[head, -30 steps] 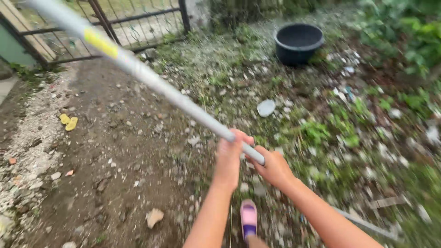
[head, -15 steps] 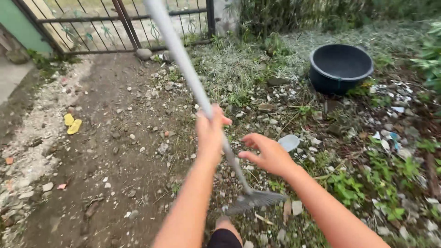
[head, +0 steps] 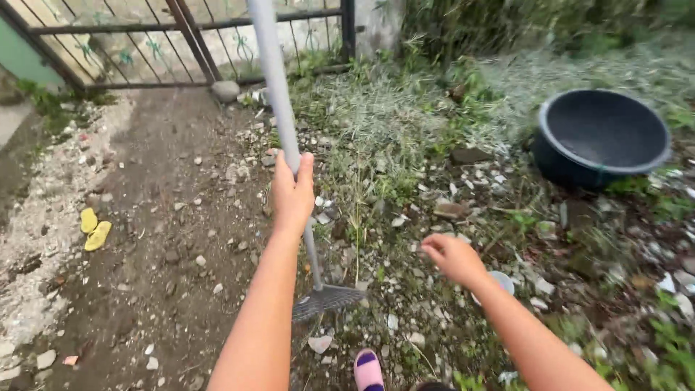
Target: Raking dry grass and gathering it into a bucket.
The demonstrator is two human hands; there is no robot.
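Note:
My left hand point(head: 292, 194) grips the grey pole of a long-handled rake point(head: 279, 108) that stands nearly upright. Its metal head point(head: 326, 300) rests on the dirt just in front of my feet. My right hand point(head: 452, 258) hovers off the pole to the right, fingers loosely curled and holding nothing. A small white lid-like disc point(head: 502, 281) lies on the ground just beyond that hand. My pink sandal point(head: 368, 369) shows at the bottom edge.
A dark round basin point(head: 602, 137) sits on the weedy ground at the right. A metal gate point(head: 145, 36) closes the far side. Yellow scraps point(head: 94, 230) lie on the dirt path at the left. Stones and litter are scattered among the grass.
The rake has swung from a slant to nearly upright, its head now down on the dirt. My right hand has come off the pole; the left still holds it.

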